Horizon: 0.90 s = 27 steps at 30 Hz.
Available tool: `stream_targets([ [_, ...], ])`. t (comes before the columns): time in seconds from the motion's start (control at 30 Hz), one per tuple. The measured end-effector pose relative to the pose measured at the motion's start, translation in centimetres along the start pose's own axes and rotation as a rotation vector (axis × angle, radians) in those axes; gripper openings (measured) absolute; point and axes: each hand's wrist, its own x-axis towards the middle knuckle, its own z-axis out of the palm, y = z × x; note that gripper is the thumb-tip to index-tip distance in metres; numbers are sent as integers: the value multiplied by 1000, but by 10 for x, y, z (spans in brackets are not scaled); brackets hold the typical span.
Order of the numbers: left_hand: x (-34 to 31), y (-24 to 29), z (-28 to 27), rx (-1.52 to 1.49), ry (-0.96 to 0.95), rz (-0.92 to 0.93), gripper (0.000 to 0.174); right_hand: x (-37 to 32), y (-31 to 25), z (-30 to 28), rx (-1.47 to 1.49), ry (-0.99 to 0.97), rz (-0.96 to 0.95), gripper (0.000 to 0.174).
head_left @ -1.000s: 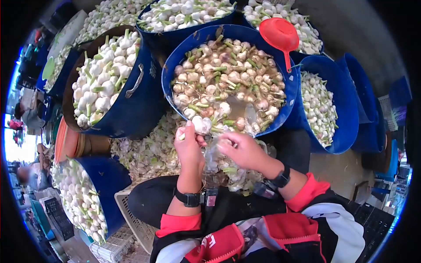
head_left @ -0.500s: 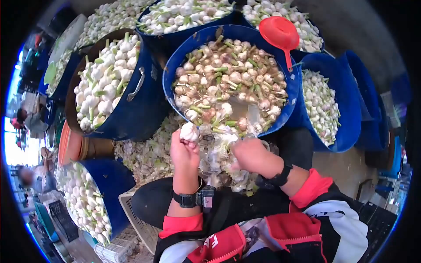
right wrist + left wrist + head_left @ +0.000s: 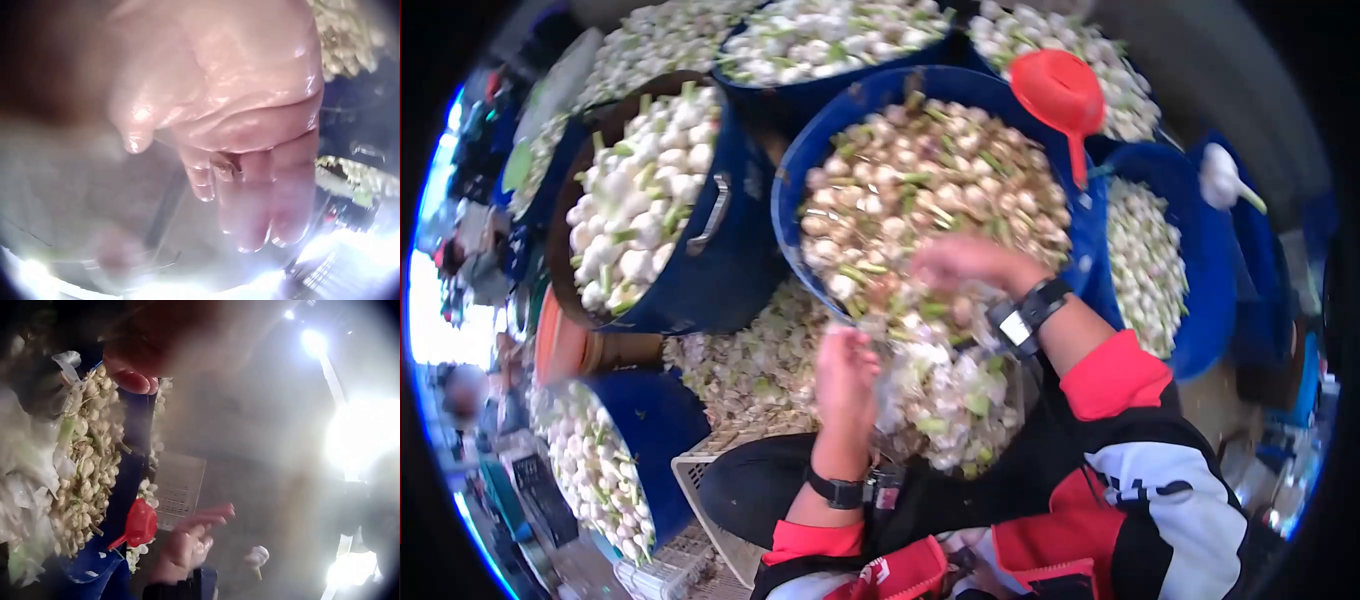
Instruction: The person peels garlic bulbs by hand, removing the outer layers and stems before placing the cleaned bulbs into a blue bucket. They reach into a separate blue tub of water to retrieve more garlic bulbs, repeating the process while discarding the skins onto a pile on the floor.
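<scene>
Several garlic tubs (image 3: 783,205) ring the seemingly empty right hand (image 3: 960,262).

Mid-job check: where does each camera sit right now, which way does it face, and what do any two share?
Head: on the head, looking down at the blue tub of garlic; left hand, right hand and both forearms show.
Left wrist: on the left wrist, facing across the tub to the red scoop; the right hand shows.
Right wrist: on the right wrist, facing that hand's wet open palm.
Shared: head and left wrist both show tub, scoop, right hand.
</scene>
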Motion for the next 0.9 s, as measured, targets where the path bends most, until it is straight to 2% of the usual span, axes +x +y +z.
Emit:
stream_targets([
  [0.03,7,-5,0,19,6,-30,17,21,43,13,-546,-309,181,25],
  [0.07,9,-6,3,35,11,-7,15,17,101,23,-609,-390,250,22],
  [0.1,12,-5,5,79,21,28,15,8,64,35,-967,-398,381,22],
  [0.13,15,-4,5,87,69,24,15,7,81,41,-907,-465,413,28],
  [0.17,19,-5,1,137,77,20,15,12,129,45,-745,-529,470,32],
  [0.2,21,-7,-2,102,86,4,16,19,122,44,-765,-709,574,34],
  [0.23,18,-6,-2,109,91,-8,17,21,127,48,-688,-708,582,35],
  [0.27,20,-8,-4,122,88,-42,18,18,109,40,-489,-706,460,40],
  [0.3,24,-14,-8,157,69,-39,20,18,93,39,-544,-698,433,40],
  [0.33,23,-13,-6,142,90,-19,20,18,105,42,-674,-586,322,35],
  [0.4,20,-11,3,248,22,-17,25,14,67,34,-737,-298,311,28],
  [0.47,24,-24,6,321,-4,61,28,4,62,30,-293,176,214,19],
  [0.5,29,-32,7,411,-39,126,31,2,5,30,-184,344,284,11],
  [0.53,37,-45,9,404,-32,146,31,0,-6,36,-190,338,263,11],
  [0.57,47,-61,11,534,-7,323,34,-6,-11,45,187,552,265,12],
  [0.6,30,-42,19,666,22,496,37,-9,-28,54,576,748,265,15],
  [0.63,7,-26,25,408,-129,137,43,-13,-47,69,600,762,263,18],
  [0.67,2,-14,25,405,-120,140,43,-19,-71,87,625,780,270,22],
  [0.7,-4,-9,24,343,-138,135,43,-25,-71,101,599,696,240,17],
  [0.73,-9,-8,23,279,-159,133,43,-33,-67,108,441,585,266,14],
  [0.77,16,-26,7,296,-190,223,38,-40,-72,112,54,524,18,13],
  [0.8,14,-21,4,288,-179,241,38,-44,-82,114,-328,444,-240,13],
  [0.83,10,-19,0,442,-181,248,36,-48,-96,115,-328,427,-252,13],
  [0.87,2,-16,-2,597,-184,246,34,-54,-112,115,-397,313,-161,14],
  [0.9,-3,-10,-4,623,-197,225,35,-58,-120,116,-465,203,-68,16],
])
